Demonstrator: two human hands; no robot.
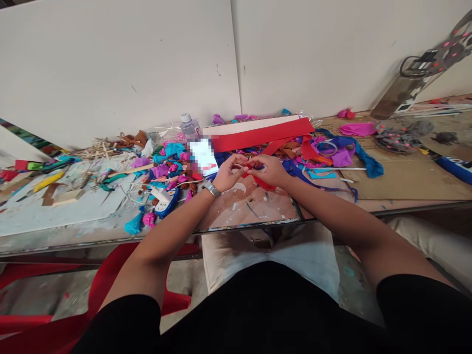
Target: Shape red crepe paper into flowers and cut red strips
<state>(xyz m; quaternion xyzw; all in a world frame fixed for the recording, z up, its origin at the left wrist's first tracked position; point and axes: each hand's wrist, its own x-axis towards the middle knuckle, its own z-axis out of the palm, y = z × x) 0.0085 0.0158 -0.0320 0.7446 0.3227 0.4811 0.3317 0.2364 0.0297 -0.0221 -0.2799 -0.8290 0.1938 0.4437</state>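
My left hand [230,173], with a metal-banded watch at its wrist, and my right hand [271,170] meet above the near edge of the table. Both are closed on a small piece of red crepe paper [264,184], pinched between thumbs and fingers. A loose end of it hangs below my right hand. The fingers hide the part they grip. Just behind them lies a long red paper strip [263,135]. A lit phone [204,156] leans close to my left hand.
Left of my hands lie many crumpled paper pieces [171,169] and a blue power strip [166,204]. A clear bottle [190,127] stands behind the phone. Blue crepe paper [373,166], a roll of tape [327,148] and a tilted dark bottle [398,93] are at the right.
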